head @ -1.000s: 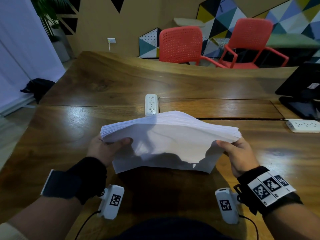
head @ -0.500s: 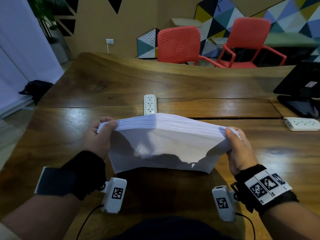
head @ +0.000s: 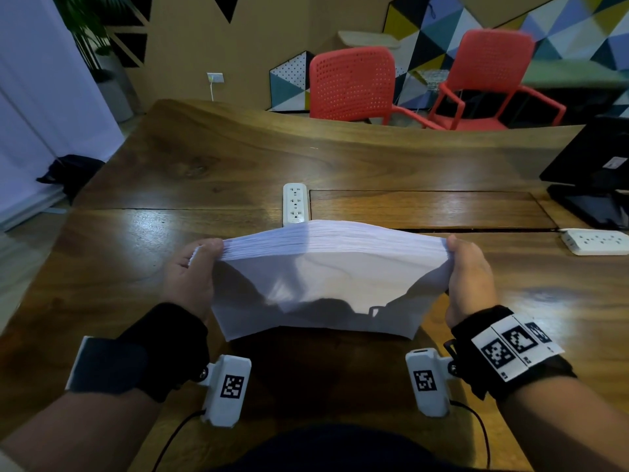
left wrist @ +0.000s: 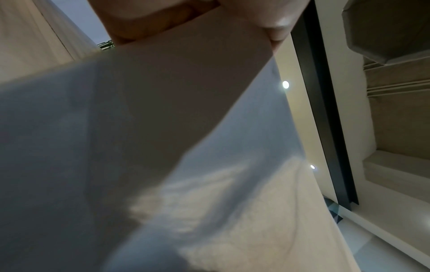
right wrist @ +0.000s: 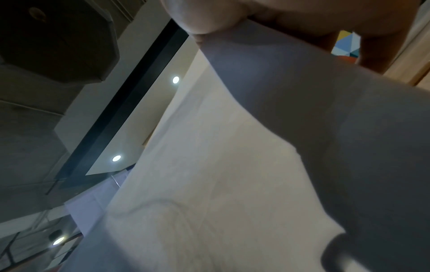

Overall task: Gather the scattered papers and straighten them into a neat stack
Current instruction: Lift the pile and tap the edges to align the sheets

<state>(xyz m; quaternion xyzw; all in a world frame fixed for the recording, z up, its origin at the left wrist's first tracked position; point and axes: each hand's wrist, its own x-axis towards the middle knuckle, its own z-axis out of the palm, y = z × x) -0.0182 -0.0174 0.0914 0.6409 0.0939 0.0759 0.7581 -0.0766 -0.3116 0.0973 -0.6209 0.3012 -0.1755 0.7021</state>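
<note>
1. Stack of papers [head: 326, 267]: white sheets, held on edge above the wooden table [head: 136, 253], near the person's body. Upper edge bowed upward in the middle; lower edge at or just above the tabletop, contact not discernible.
2. Left hand [head: 190, 277]: clamped on the left end of the stack, thumb on the near face, fingers curled behind. In the left wrist view, the paper [left wrist: 163, 138] fills most of the picture.
3. Right hand [head: 468, 277]: clamped on the right end likewise, thumb at the top corner. The right wrist view shows the sheet [right wrist: 256, 147] below the thumb.
4. Power strip [head: 295, 203]: white, on the table just beyond the stack.
5. Second power strip [head: 595, 241]: white, at the right edge.
6. Two red chairs [head: 354, 83]: beyond the table's far side.
</note>
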